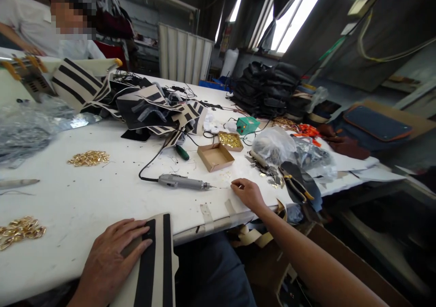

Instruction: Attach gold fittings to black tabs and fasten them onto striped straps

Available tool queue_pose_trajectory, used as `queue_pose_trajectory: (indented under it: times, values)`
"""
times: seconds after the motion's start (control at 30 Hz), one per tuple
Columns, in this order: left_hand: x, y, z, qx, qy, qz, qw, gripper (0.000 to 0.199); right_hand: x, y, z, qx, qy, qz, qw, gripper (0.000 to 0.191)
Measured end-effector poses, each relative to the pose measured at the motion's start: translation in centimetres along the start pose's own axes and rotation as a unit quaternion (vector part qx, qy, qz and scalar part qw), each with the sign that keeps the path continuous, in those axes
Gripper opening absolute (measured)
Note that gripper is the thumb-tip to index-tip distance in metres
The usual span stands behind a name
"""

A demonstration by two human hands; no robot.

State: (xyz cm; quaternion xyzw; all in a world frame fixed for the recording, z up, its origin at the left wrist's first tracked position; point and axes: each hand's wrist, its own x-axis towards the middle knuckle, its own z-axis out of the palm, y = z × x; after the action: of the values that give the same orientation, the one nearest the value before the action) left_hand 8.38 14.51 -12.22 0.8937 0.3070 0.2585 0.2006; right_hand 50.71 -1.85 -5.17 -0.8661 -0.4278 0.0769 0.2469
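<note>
My left hand lies flat on a black-and-cream striped panel at the table's front edge, its fingers stretched toward a black stripe. My right hand is over the table with thumb and fingertips pinched together; anything between them is too small to make out. Just left of those fingertips, a grey electric screwdriver lies on the table, its bit pointing at them. Tiny gold pieces are scattered beyond the fingers, near an open cardboard box.
Gold hardware piles lie on the left. A second box holds gold bits beside a green power unit. Striped panels are heaped behind. Pliers and plastic bags lie right. A person sits across the table.
</note>
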Motion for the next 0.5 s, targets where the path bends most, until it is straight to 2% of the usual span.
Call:
queue_pose_trajectory:
  times: [0.07,0.23,0.5]
  values:
    - [-0.1,0.0,0.0,0.005,-0.002,-0.001,1.000,0.043,1.3,0.4,0.1,-0.031,-0.008,-0.010,0.999,0.018]
    - [-0.2,0.2,0.0,0.010,-0.002,0.002,1.000,0.041,3.3,-1.3,1.2,-0.098,-0.037,-0.018,0.994,0.021]
    - [0.0,1.0,-0.6,-0.002,0.002,-0.012,1.000,0.033,4.0,-1.9,1.0,-0.132,-0.106,-0.007,0.986,0.016]
